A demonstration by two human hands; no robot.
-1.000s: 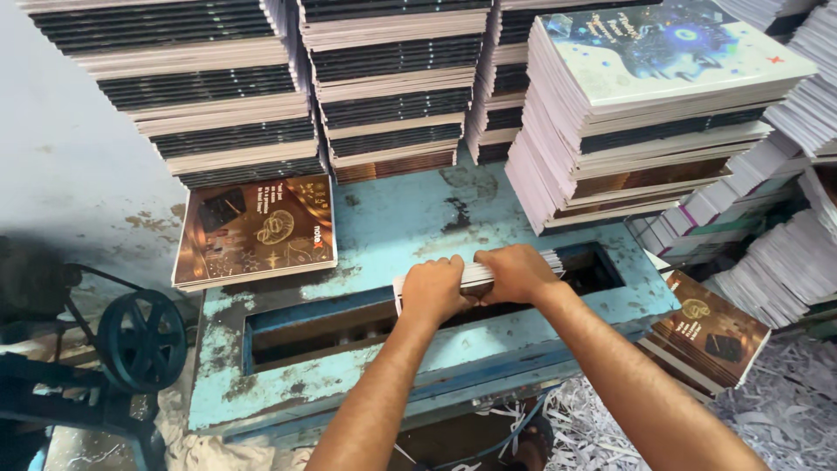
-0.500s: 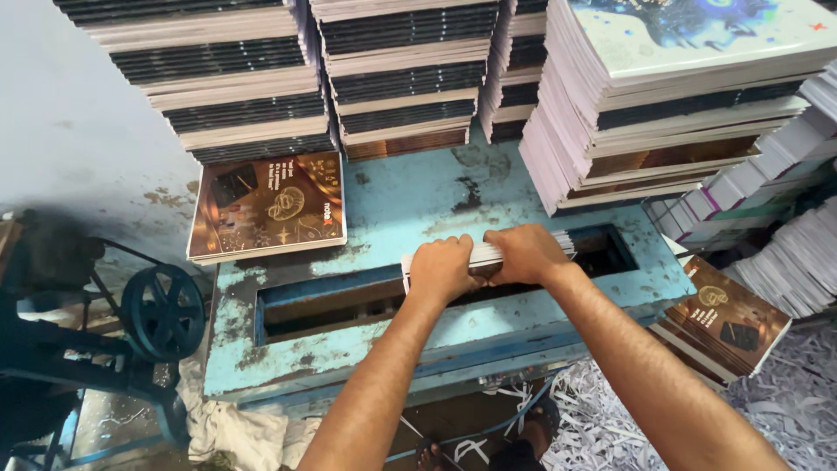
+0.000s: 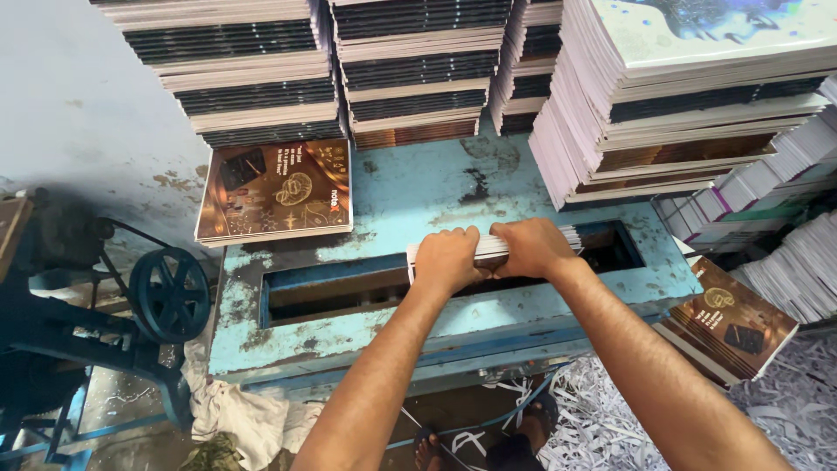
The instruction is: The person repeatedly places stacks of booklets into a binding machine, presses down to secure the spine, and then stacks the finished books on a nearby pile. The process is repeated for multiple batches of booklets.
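Note:
Both my hands grip a thick bundle of white-edged notebooks standing on edge in the long slot of a worn blue metal machine table. My left hand clasps the bundle's left part and my right hand its right part, fingers wrapped over the top. Only the bundle's top edge and ends show between and beside the hands.
A brown-covered notebook stack lies on the table's left. Tall stacks of notebooks line the back and right. More brown notebooks sit low right above paper shreds. A dark wheel stands left.
The view has shifted a little closer and lower. My hands stay clasped on the bundle in the slot, at about the same spot on the table.

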